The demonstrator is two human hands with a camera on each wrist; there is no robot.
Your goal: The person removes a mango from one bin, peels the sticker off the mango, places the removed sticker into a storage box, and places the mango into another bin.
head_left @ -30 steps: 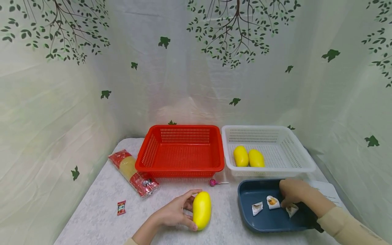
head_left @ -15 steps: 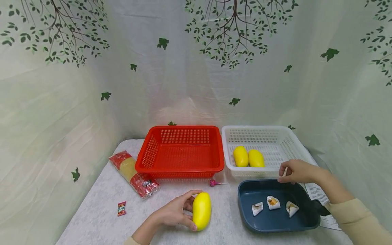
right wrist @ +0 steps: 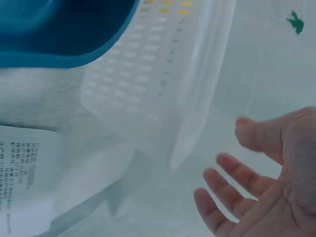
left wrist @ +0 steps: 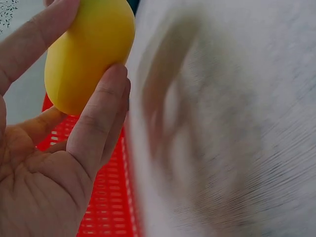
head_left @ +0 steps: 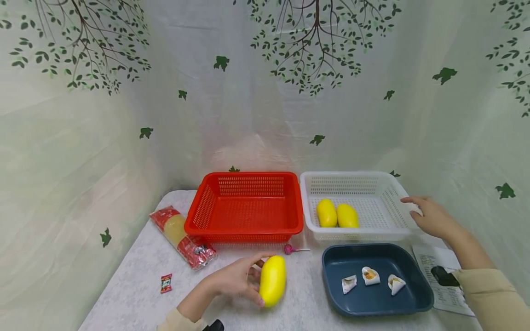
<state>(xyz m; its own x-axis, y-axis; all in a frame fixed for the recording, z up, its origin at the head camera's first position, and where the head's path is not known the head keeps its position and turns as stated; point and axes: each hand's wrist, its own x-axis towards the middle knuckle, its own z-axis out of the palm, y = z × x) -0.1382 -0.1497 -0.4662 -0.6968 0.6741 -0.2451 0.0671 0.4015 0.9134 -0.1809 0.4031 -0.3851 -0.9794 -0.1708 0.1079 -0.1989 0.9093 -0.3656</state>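
My left hand (head_left: 238,279) grips a yellow mango (head_left: 273,281) at the front middle of the table, thumb on the near side and fingers around the far side. In the left wrist view the mango (left wrist: 89,54) sits between the fingers and thumb, with a blurred shadow on the table beside it. My right hand (head_left: 432,217) is by the right end of the white basket (head_left: 368,231), fingers loosely extended and nothing in them. Two more mangoes (head_left: 326,213) lie in that basket. Below it, a dark blue tray (head_left: 385,303) holds three small white folded pieces (head_left: 370,276), one showing an orange-brown filling.
A red basket (head_left: 248,233) stands left of the white one. Left of it lies a red-and-clear plastic packet (head_left: 182,236), with a small red wrapped sweet (head_left: 166,283) nearer. A pink lollipop (head_left: 288,249) lies before the baskets. A printed sheet (head_left: 445,294) lies right of the tray.
My right hand has left the tray, rising up and to the right to the white basket's end. My left hand keeps its grip on the mango, which has shifted slightly up.
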